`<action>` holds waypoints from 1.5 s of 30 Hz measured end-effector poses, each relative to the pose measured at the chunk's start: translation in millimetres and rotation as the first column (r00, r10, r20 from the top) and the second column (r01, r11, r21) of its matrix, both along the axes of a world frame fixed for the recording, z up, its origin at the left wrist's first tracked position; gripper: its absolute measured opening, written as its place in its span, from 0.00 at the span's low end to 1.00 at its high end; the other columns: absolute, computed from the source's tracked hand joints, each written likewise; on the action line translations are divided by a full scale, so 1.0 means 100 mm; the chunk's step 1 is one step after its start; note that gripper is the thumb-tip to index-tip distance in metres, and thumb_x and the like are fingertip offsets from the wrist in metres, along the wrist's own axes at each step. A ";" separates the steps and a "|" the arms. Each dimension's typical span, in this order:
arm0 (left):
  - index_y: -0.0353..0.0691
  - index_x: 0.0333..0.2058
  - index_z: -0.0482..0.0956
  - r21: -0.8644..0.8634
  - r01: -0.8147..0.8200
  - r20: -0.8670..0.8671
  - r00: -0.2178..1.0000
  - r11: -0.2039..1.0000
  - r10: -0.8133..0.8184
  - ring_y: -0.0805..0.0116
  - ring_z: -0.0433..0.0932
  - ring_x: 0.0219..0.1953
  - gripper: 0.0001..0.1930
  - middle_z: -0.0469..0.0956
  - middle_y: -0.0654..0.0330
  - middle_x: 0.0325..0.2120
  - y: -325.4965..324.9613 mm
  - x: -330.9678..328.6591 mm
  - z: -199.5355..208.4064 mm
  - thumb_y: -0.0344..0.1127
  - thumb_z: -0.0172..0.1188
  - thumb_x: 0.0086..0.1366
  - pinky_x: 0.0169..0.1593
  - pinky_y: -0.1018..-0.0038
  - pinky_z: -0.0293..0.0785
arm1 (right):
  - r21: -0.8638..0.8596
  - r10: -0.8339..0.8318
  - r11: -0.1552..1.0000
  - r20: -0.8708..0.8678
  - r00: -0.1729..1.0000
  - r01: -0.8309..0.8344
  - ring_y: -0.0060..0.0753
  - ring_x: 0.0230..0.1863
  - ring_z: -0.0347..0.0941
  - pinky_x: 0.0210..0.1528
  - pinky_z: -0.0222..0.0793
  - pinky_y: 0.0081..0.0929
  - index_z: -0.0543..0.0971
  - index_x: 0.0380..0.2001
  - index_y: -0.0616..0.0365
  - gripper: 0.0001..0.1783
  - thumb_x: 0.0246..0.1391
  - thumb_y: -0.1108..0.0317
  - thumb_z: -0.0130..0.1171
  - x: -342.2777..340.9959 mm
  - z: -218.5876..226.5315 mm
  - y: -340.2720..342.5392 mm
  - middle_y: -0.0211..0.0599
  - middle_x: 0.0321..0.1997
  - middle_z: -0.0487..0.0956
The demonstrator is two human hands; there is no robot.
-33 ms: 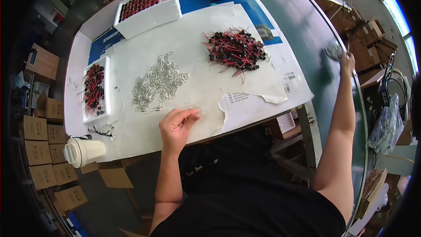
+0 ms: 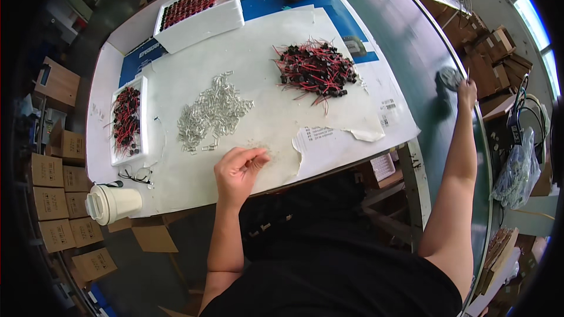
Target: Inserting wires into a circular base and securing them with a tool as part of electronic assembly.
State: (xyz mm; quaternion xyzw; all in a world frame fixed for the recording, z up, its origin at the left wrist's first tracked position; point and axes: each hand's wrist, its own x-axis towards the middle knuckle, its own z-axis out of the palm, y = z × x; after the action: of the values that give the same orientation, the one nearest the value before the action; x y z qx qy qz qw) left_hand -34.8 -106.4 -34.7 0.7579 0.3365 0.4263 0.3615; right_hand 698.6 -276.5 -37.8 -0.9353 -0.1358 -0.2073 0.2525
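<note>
Over the near edge of the table, my left hand (image 2: 236, 170) is closed, thumb and forefinger pinched together; anything between them is too small to make out. Tiny scattered bits lie by its fingertips. Just beyond is a pile of small clear tubes (image 2: 214, 114). My right arm reaches out over the green belt, where my right hand (image 2: 467, 91) grips a round grey disc-like thing (image 2: 450, 77), its exact kind unclear. A heap of black components with red wires (image 2: 317, 69) lies on the table's right half.
A white foam box (image 2: 202, 23) with rows of wired parts stands at the back left. Nearer are a small white tray (image 2: 143, 120) of such parts and a lidded cream cup (image 2: 120, 204). Torn paper (image 2: 329, 144) covers the front right; cartons (image 2: 53, 202) are stacked left.
My right hand and the grey disc have shifted slightly toward me, and the disc shows more sharply. My left hand has hardly moved.
</note>
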 end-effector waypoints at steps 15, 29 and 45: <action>0.41 0.48 0.88 0.326 0.029 -0.381 0.919 0.945 0.104 0.59 0.81 0.37 0.17 0.86 0.61 0.37 -0.14 0.09 0.13 0.32 0.75 0.59 0.44 0.64 0.76 | -0.209 0.787 0.583 -0.096 0.610 -0.785 0.57 0.51 0.81 0.52 0.77 0.48 0.84 0.47 0.54 0.16 0.70 0.56 0.54 -1.42 0.11 2.51 0.48 0.49 0.84; 0.39 0.40 0.89 0.466 0.051 -0.535 0.811 0.883 0.235 0.55 0.80 0.37 0.14 0.81 0.58 0.31 -0.24 0.11 0.16 0.24 0.68 0.52 0.41 0.62 0.76 | -0.272 0.734 0.628 -0.103 0.671 -0.729 0.63 0.67 0.74 0.66 0.74 0.51 0.71 0.68 0.52 0.30 0.61 0.70 0.52 -0.96 -0.08 5.25 0.54 0.73 0.70; 0.44 0.42 0.91 0.478 0.009 -0.495 0.829 0.878 0.260 0.64 0.80 0.36 0.16 0.81 0.65 0.31 -0.27 0.12 0.16 0.27 0.67 0.54 0.38 0.67 0.74 | -0.183 0.647 0.752 0.016 0.762 -0.634 0.58 0.55 0.83 0.55 0.78 0.52 0.82 0.54 0.52 0.17 0.66 0.66 0.54 -0.90 0.02 5.08 0.44 0.58 0.85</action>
State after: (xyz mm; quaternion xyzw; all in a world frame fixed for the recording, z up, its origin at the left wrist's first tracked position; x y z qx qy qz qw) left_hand -22.8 -133.6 -18.2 0.8863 0.3647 0.2837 0.0307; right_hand 608.4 231.6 -36.2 -0.8409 -0.4745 -0.1328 0.2237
